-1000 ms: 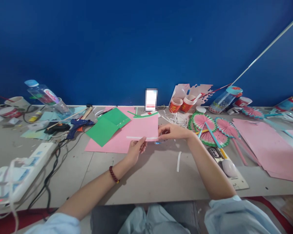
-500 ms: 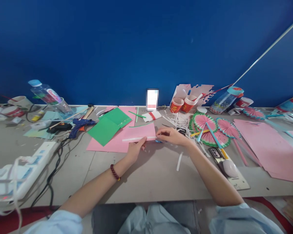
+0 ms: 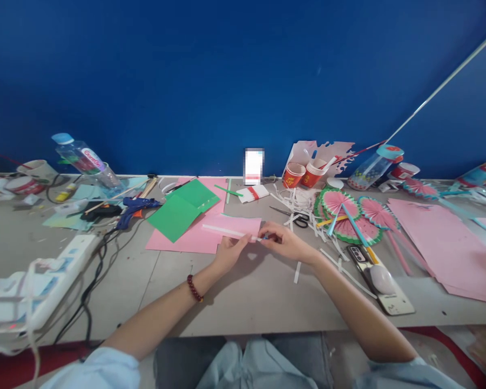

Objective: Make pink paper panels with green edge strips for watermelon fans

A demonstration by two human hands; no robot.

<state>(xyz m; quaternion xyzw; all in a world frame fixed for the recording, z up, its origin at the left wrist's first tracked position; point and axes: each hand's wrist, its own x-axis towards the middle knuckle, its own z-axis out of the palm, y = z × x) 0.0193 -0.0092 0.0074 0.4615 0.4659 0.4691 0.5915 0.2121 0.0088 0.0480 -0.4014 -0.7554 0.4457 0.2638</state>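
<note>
My left hand (image 3: 231, 253) pinches a small pink paper (image 3: 241, 223) near its lower right edge, thumb on top. A narrow white strip (image 3: 222, 232), which looks like tape, runs along the paper's near edge. At the right end of that strip, my right hand (image 3: 284, 243) is closed with fingertips pinched together. A small blue thing shows among those fingers, mostly hidden, and I cannot make out what it is. The paper is tilted and held above the table. Green sheets (image 3: 174, 216) lie on a larger pink sheet (image 3: 157, 241) to the left.
Black-handled scissors (image 3: 302, 221) lie among white paper scraps (image 3: 297, 200) beyond my right hand. Watermelon-patterned paper fans (image 3: 340, 205) and a phone (image 3: 358, 254) are to the right. A blue glue gun (image 3: 132, 208) and a power strip (image 3: 67, 281) are at left. Red paper cups (image 3: 294, 175) stand behind.
Both hands have come closer together; my left hand has slid right along the paper. The paper's right end now tilts down, and the scissors show more fully.
</note>
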